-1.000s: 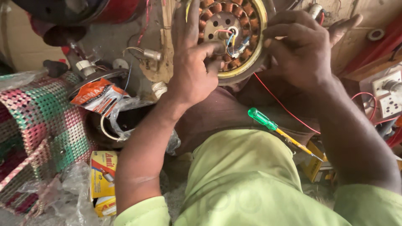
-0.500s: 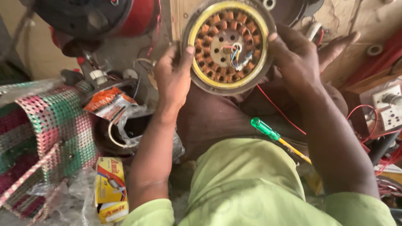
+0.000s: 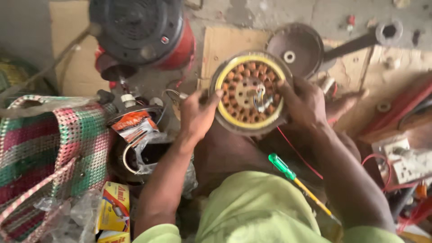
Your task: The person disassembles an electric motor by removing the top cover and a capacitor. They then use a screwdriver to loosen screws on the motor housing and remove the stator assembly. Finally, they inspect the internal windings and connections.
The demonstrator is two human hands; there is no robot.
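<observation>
I hold a round fan motor stator (image 3: 249, 92) with copper windings and a yellow ring, face up in front of me. My left hand (image 3: 196, 114) grips its left rim with the thumb on the edge. My right hand (image 3: 302, 104) grips the right rim, fingers reaching over the windings near short wires at the centre. A thin red wire (image 3: 297, 150) trails from the stator down over my lap.
A green-handled screwdriver (image 3: 294, 177) lies on my lap. A red and black motor housing (image 3: 141, 33) stands at the top left, a round metal cover (image 3: 297, 47) behind the stator. A woven plastic bag (image 3: 49, 153), small boxes (image 3: 112, 207) and a socket board (image 3: 407, 164) surround me.
The view has tilted, so the stator sits lower in frame. My hands have shifted from working over its face to holding its rim on both sides.
</observation>
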